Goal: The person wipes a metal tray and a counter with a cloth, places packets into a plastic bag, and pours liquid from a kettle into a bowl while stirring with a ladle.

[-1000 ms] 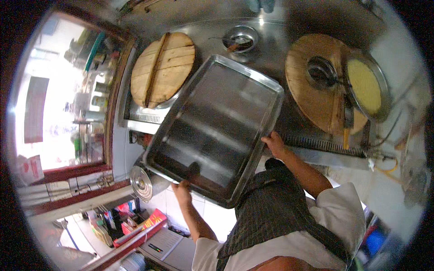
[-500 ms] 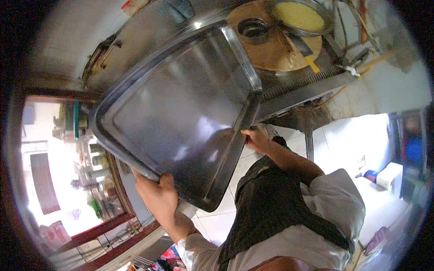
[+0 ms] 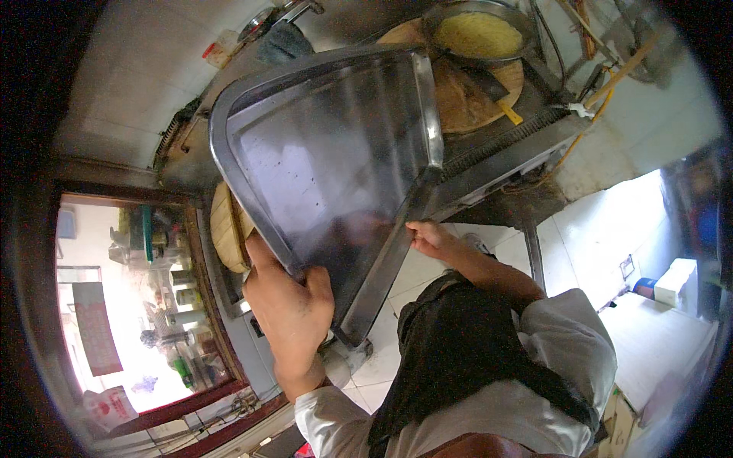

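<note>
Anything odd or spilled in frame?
Dark specks dot the metal tray, odd against its otherwise shiny base; residue or damage, can't tell. Left hand and right hand hold it tilted. No spill visible.

Large grey rimmed metal tray (image 3: 328,175): smooth, glossy. Round brown wooden board (image 3: 462,107): matt. Black apron (image 3: 458,343): matt cloth.

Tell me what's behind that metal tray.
Beyond the tray, at right, a round wooden lid, a metal pan of yellow food and a yellow-handled utensil show; at left, part of another wooden lid. Whatever lies directly behind is covered.
</note>
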`<action>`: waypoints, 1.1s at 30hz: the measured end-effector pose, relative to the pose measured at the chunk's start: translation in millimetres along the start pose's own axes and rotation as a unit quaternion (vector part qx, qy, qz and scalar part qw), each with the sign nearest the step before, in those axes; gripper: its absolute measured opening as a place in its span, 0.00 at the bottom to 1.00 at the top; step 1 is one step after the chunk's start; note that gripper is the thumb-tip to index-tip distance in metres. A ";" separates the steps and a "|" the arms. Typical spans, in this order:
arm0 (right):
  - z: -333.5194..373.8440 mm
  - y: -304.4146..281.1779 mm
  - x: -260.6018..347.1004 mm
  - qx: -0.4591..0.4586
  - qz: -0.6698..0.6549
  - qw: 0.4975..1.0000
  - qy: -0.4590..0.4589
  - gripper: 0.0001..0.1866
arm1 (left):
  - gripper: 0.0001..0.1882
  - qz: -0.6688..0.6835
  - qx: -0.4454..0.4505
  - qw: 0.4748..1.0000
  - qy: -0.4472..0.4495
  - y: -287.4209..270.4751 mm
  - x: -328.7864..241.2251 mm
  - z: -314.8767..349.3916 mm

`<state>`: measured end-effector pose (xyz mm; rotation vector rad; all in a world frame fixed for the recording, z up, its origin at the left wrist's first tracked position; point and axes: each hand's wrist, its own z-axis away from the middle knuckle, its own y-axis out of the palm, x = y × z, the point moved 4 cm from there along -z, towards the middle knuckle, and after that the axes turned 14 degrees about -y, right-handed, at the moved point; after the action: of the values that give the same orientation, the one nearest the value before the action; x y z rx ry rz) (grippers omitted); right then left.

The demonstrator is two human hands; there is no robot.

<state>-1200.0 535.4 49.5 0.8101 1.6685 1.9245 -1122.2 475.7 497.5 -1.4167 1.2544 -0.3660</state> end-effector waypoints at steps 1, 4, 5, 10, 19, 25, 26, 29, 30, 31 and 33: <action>-3.6 -16.8 1.3 0.051 -0.014 0.999 0.001 0.09 | 0.21 -0.006 0.000 1.000 -0.006 1.0 -7.5 0.6; 1.2 16.5 2.8 0.007 0.039 0.999 -0.004 0.08 | 0.22 -0.022 -0.017 0.999 -0.019 -3.5 -6.1 -1.0; 6.3 32.1 6.2 -0.040 0.074 0.996 -0.013 0.08 | 0.22 -0.024 -0.024 0.999 -0.019 -5.3 -6.3 -1.5; -3.4 29.2 13.7 -0.016 0.088 0.996 -0.011 0.08 | 0.26 -0.049 -0.041 0.997 0.046 -4.1 -23.8 -5.5; 7.0 58.2 33.2 -0.142 0.243 0.959 0.032 0.14 | 0.35 0.002 -0.022 0.995 -0.097 -7.8 35.3 -14.6; 8.5 45.2 38.9 -0.140 0.239 0.961 0.019 0.21 | 0.28 0.122 -0.040 0.977 -0.170 -8.2 75.6 -12.5; 8.2 29.4 36.2 -0.140 0.265 0.954 0.012 0.17 | 0.27 0.160 -0.048 0.968 -0.185 -9.7 88.7 -11.2; 20.2 19.4 52.9 -0.087 0.287 0.954 -0.030 0.08 | 0.27 0.304 -0.032 0.916 -0.260 -1.0 132.7 -6.8; 21.8 1.1 59.1 -0.054 0.265 0.962 -0.031 0.09 | 0.27 0.314 -0.041 0.908 -0.273 -0.9 144.3 -2.9; 21.8 3.5 62.8 -0.017 0.288 0.957 -0.032 0.12 | 0.27 0.324 -0.044 0.900 -0.287 3.9 161.5 0.8; 19.3 11.2 70.8 0.058 0.333 0.940 -0.041 0.18 | 0.28 0.311 -0.058 0.887 -0.335 6.3 181.1 7.9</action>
<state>-1237.1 595.8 71.5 1.6457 1.5907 2.1732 -1050.1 332.2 413.4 -1.0133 1.0710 0.6071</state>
